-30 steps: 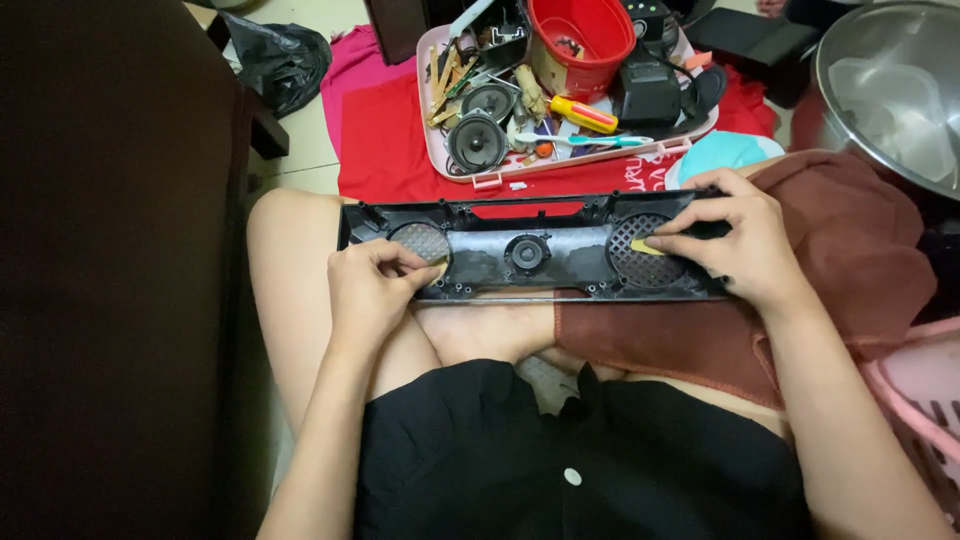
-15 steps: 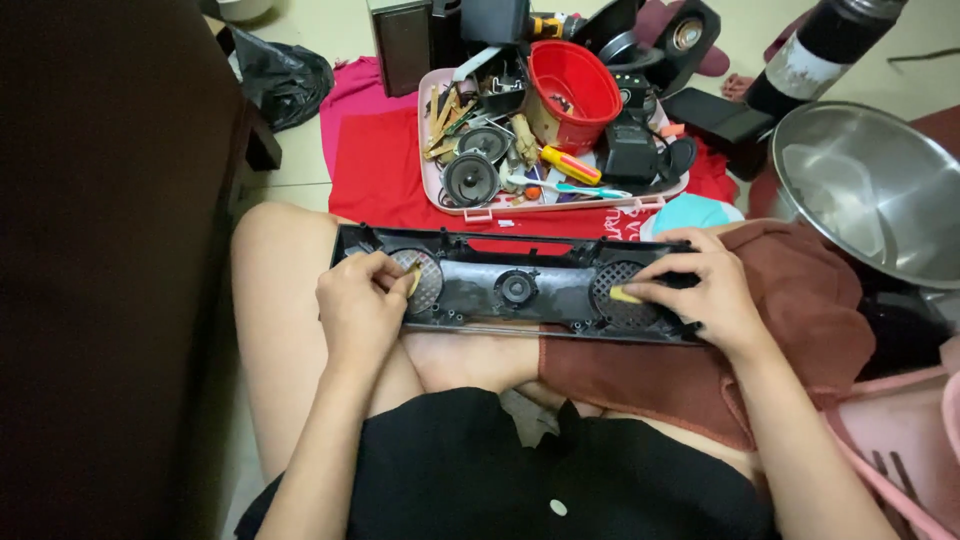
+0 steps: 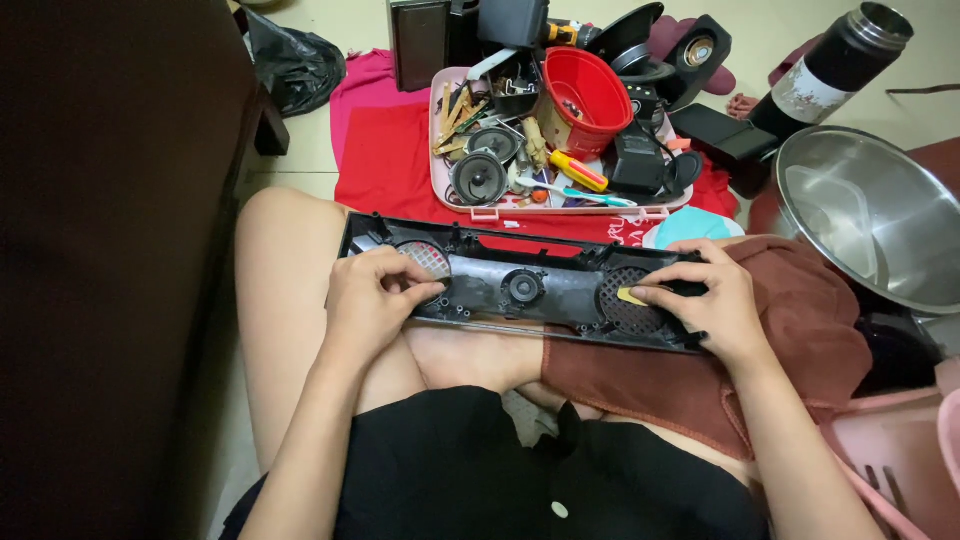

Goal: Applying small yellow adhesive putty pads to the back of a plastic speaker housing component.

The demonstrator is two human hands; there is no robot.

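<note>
Long black speaker panel (image 3: 520, 290) lies across the lap, inner side up, spanning both hands. Left hand (image 3: 370, 300) pinches its edge by the left mesh grille (image 3: 428, 260); right hand (image 3: 700, 300) presses flat on the right grille (image 3: 625, 305), fingertips at a small yellow piece (image 3: 632, 296). Both driver openings sit bare; loose speaker cones (image 3: 480, 175) wait in the pink tray (image 3: 560, 208) beyond the hands, so fitting looks undone.
</note>
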